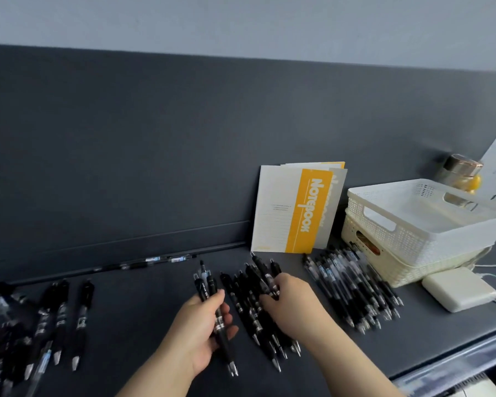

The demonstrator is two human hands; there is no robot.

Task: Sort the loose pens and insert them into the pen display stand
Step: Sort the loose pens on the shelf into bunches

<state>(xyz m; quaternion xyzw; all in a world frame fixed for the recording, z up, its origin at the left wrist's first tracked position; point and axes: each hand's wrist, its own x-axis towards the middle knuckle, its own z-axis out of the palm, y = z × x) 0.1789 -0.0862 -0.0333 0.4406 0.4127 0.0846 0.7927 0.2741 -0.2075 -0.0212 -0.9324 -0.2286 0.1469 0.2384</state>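
Pens [205, 286] were gripped in the left hand [198, 330]; the pile [245, 305] — axes running away, tips nearward — lay just right, grasped by the right hand [294, 308].

Blk pens [352, 287]: 3 loose piles, lying flat, tips nearward.

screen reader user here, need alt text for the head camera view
A person's left hand grips a few black pens while the right hand grasps more in a central pile on a dark desk. Notebooks and stacked baskets stand behind.
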